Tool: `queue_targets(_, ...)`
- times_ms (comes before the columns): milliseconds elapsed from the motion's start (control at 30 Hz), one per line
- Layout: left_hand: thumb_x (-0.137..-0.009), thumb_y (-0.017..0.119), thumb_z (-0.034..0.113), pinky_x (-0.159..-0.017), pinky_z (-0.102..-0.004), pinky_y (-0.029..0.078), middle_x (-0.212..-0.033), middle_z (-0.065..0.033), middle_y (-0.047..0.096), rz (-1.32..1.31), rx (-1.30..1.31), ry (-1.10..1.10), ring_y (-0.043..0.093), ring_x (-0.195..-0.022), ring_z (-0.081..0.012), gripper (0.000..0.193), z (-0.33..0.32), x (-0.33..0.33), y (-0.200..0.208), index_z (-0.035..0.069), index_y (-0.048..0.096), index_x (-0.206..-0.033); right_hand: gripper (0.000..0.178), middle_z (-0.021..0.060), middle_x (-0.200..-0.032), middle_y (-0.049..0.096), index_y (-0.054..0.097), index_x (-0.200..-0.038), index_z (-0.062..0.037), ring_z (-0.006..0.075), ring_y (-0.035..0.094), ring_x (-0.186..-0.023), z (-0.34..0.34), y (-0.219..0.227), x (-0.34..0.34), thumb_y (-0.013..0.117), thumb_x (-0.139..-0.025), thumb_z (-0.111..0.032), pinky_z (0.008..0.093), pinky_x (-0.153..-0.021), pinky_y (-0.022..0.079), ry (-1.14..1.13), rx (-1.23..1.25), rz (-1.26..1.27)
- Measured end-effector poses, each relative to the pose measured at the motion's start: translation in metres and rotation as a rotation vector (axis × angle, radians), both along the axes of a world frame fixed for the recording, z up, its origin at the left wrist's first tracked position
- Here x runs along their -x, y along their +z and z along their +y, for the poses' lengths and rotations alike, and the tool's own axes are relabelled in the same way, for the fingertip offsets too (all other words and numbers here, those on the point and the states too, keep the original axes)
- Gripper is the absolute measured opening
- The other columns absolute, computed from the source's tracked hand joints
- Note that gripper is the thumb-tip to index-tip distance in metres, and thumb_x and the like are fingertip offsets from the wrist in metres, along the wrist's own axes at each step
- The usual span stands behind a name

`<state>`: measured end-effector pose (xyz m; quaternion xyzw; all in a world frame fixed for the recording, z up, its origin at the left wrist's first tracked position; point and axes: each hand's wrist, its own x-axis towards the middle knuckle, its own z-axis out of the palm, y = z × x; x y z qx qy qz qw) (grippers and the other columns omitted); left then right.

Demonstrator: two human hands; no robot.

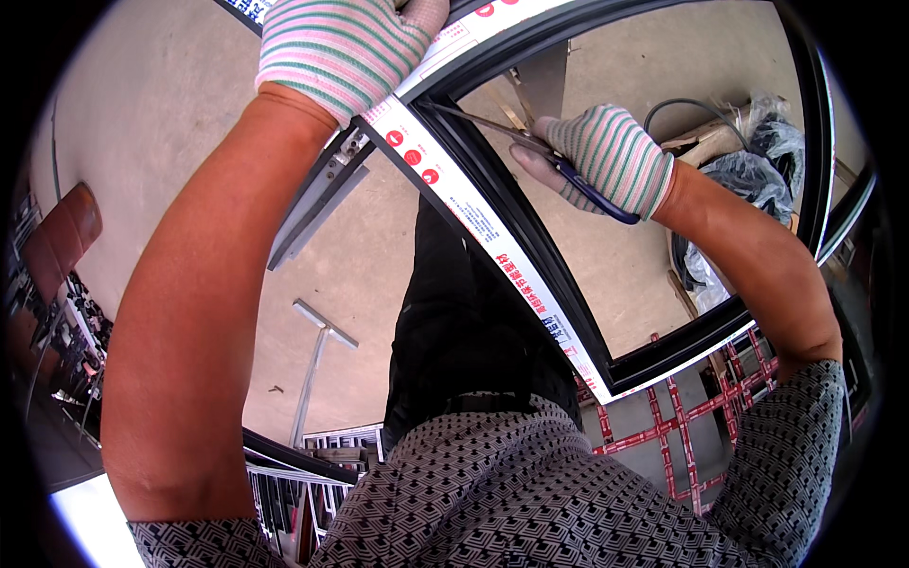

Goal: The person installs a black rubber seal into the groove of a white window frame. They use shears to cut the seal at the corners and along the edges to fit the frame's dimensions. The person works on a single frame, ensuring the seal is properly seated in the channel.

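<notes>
A dark window frame (516, 270), its faces covered with white printed film, slants across the view in front of me. My left hand (346, 52), in a striped knit glove, is closed over a frame bar at the top; its fingertips are partly cut off by the picture's edge. In the frame's opening, my right hand (606, 156), gloved alike, is wrapped round scissors (592, 189) with a dark blue handle. Their long thin blades point up-left, with the tips at the opening's inner corner, by the black inner edge strip (530, 222).
Beyond the opening lies a heap of clear plastic wrap (753, 180) with cardboard and a dark hose. Red-and-white wrapped bars form a grid (677, 417) at lower right. A metal T-shaped stand (322, 327) is on the floor; stacked profiles (303, 492) lie lower left.
</notes>
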<state>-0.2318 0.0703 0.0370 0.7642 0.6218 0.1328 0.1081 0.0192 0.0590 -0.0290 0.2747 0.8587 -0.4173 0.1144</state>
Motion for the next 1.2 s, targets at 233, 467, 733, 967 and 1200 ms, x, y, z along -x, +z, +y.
queue_targets(233,-0.096,0.061,0.022,-0.054,-0.0445,0.049,-0.061,-0.024,0.058,-0.03,0.021,0.03,0.062,-0.053,-0.0393,0.037,0.0,0.0,-0.008,0.001,0.067,-0.065,0.029,0.0169,-0.073,0.074,0.07,-0.097,0.0019,0.0269,0.075,-0.064,-0.007,-0.012,-0.01,0.068,-0.1,-0.027,0.0317,-0.057,0.059,0.057,-0.254,0.09)
queue_targets(467,-0.096,0.061,0.022,-0.052,-0.0447,0.047,-0.06,-0.0243,0.056,-0.126,0.136,0.102,0.061,-0.051,-0.0391,0.037,-0.002,-0.007,-0.005,0.001,0.066,-0.066,0.034,0.0148,-0.07,0.072,0.07,-0.098,-0.0018,0.0256,0.073,-0.058,-0.006,0.016,-0.01,0.064,-0.102,-0.035,0.0331,-0.054,0.057,0.1,-0.411,-0.051)
queue_targets(733,-0.096,0.062,0.022,-0.052,-0.0451,0.047,-0.06,-0.0242,0.056,-0.013,0.038,0.055,0.061,-0.052,-0.04,0.036,-0.001,-0.003,-0.008,0.003,0.067,-0.066,0.053,0.0188,-0.065,0.066,0.073,-0.1,0.0005,0.0331,0.069,-0.06,0.004,0.028,-0.002,0.059,-0.104,-0.051,0.0381,-0.058,0.056,0.019,-0.066,-0.068)
queue_targets(967,-0.096,0.061,0.022,-0.052,-0.044,0.047,-0.059,-0.0238,0.056,-0.066,0.097,0.099,0.061,-0.051,-0.0387,0.036,-0.001,-0.006,-0.003,0.003,0.067,-0.066,0.057,0.0197,-0.069,0.065,0.073,-0.103,-0.0006,0.0342,0.067,-0.063,0.006,0.01,-0.007,0.057,-0.104,-0.055,0.0398,-0.062,0.055,-0.091,0.172,0.032)
queue_targets(1200,-0.096,0.06,0.02,-0.052,-0.0427,0.047,-0.059,-0.0233,0.056,-0.096,0.119,0.086,0.061,-0.05,-0.0372,0.035,0.0,-0.006,0.001,0.002,0.067,-0.067,0.054,0.0176,-0.07,0.067,0.073,-0.102,-0.0009,0.0316,0.069,-0.064,0.007,0.011,-0.005,0.06,-0.103,-0.053,0.0375,-0.062,0.056,-0.033,0.088,0.019)
